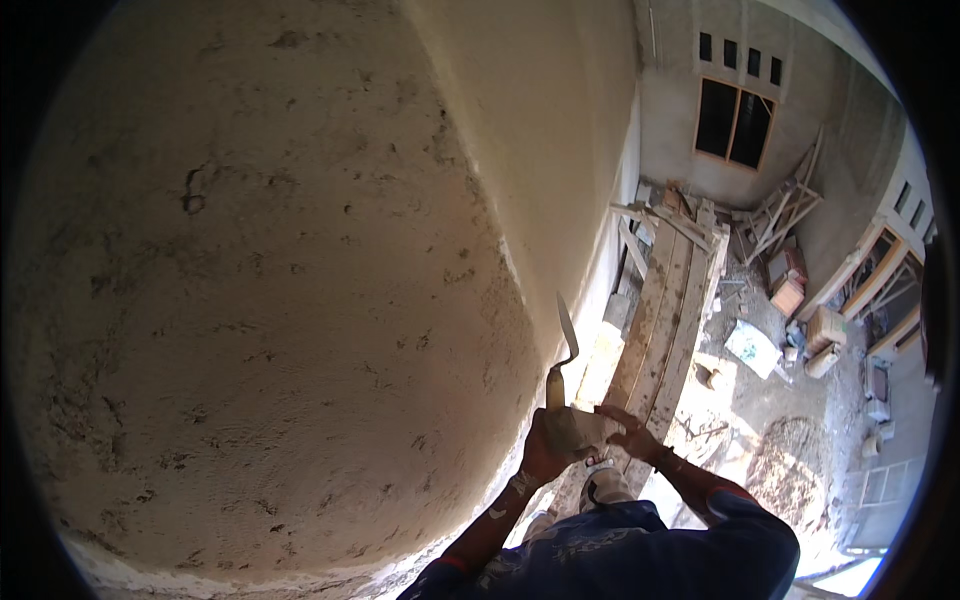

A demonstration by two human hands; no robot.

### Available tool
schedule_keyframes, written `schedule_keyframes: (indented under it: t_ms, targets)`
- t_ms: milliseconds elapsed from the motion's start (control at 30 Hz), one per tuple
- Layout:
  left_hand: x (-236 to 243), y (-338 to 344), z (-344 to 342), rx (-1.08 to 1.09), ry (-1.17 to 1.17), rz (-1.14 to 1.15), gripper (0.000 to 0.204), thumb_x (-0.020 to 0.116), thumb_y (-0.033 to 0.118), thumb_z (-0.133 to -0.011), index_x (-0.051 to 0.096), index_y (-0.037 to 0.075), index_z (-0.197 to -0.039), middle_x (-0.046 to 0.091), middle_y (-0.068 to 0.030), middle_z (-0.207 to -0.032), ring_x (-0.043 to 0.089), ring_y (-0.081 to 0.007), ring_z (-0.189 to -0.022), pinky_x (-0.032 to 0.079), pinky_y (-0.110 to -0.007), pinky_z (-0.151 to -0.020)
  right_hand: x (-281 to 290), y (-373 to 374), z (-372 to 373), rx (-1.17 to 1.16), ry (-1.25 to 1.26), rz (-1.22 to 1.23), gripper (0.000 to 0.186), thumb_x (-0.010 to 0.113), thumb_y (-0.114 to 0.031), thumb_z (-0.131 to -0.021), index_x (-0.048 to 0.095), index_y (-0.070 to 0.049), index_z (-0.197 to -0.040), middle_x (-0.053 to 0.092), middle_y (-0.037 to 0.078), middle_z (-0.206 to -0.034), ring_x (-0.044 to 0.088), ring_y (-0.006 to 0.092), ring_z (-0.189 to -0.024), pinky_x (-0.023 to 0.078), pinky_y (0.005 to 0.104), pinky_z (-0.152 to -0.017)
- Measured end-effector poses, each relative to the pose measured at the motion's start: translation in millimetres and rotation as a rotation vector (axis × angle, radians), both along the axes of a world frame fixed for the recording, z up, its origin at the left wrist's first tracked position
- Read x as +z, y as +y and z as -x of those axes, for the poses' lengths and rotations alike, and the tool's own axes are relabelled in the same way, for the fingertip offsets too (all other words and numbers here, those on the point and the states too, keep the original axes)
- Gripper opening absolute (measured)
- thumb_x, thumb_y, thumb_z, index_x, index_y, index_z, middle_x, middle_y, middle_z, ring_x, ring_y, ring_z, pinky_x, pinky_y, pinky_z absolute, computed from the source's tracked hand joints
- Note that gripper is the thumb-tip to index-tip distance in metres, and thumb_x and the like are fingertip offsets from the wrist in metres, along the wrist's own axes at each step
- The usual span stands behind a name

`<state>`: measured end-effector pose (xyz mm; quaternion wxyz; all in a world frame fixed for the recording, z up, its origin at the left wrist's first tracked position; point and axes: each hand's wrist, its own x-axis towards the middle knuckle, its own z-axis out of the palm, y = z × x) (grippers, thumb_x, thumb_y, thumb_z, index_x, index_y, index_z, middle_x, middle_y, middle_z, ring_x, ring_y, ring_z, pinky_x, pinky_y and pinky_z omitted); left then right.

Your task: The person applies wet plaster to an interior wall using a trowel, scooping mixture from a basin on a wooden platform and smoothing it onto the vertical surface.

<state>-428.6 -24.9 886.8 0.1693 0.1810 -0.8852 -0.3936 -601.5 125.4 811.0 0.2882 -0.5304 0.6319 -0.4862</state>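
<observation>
My left hand [548, 450] is closed around a pointed trowel [566, 325], blade up, and a flat rectangular tool [583, 428] pressed against its handle. My right hand [632, 440] grips the right side of that flat tool, thumb and fingers at its edge. Both hands are low in the head view, just right of a rough plastered wall [280, 280] with a smoother strip [520, 120] along its right part. The underside of the flat tool and part of my left fingers are hidden.
Below me a scaffold of long wooden planks [662, 320] runs toward the far wall, which has a framed window [733, 122]. Down on the right are leaning timbers [785, 215], stacked boxes [788, 290], a pale sack [755, 348], a mound of sand [785, 470] and a ladder [880, 490].
</observation>
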Motion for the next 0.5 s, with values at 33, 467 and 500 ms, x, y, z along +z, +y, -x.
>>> schedule_keyframes:
  t_ms: [33,467,500]
  targets:
    - [12,2,3,-0.005,0.009,0.042,0.075,0.088,0.038,-0.057,0.051,0.003,-0.112,0.05,-0.0138,-0.101,0.053,-0.0304,-0.09,0.047,-0.04,-0.08,4,-2,7,-0.045,-0.266,-0.041,0.052,0.056,-0.023,-0.088,0.046,0.002,-0.132,0.053,0.018,-0.129,0.05,0.0279,-0.12,0.039,0.0397,-0.1]
    - [39,16,65,-0.452,0.072,-0.463,0.081,0.091,0.021,-0.057,0.044,0.004,-0.121,0.055,-0.0117,-0.112,0.057,-0.0231,-0.102,0.049,-0.036,-0.087,105,-34,34,-0.157,-1.083,0.139,0.025,0.059,-0.019,-0.09,0.053,-0.001,-0.107,0.06,0.008,-0.098,0.062,0.0221,-0.09,0.049,0.0351,-0.085]
    - [43,19,65,-0.402,0.096,-0.504,0.079,0.09,0.022,-0.059,0.045,0.004,-0.121,0.053,-0.0116,-0.115,0.053,-0.0221,-0.108,0.047,-0.037,-0.091,104,-37,37,-0.246,-1.147,0.242,0.024,0.058,-0.018,-0.091,0.052,-0.001,-0.107,0.06,0.009,-0.095,0.062,0.0229,-0.088,0.05,0.0364,-0.083]
